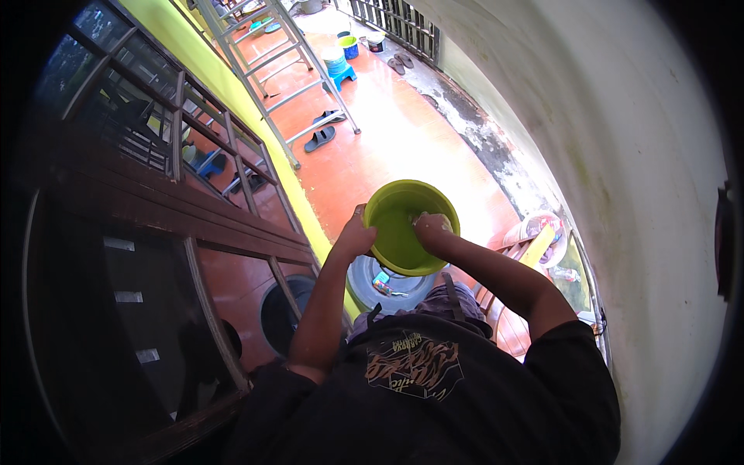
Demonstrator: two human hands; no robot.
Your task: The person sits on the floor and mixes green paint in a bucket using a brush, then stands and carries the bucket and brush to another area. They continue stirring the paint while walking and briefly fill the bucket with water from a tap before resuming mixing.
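A yellow-green plastic bucket (pixel 394 203) is held up in front of my body, its mouth facing me. My left hand (pixel 358 235) grips its left side at the rim. Inside the bucket near the right wall is my right hand (pixel 432 231), its fingers curled; whatever they may hold is hidden, and whitish specks show on the skin. I cannot tell whether liquid covers the bucket's bottom. Below the bucket, a round grey lid-like surface (pixel 418 298) carries a small light-blue item (pixel 381 277) and a colourful packet (pixel 384 288).
An aluminium ladder (pixel 271 56) stands ahead on the orange floor, with dark sandals (pixel 319 139) beside it. Farther off are a blue stool (pixel 341 78) and small buckets. Dark-framed windows (pixel 178 136) line the left; a pale wall (pixel 612 116) curves along the right.
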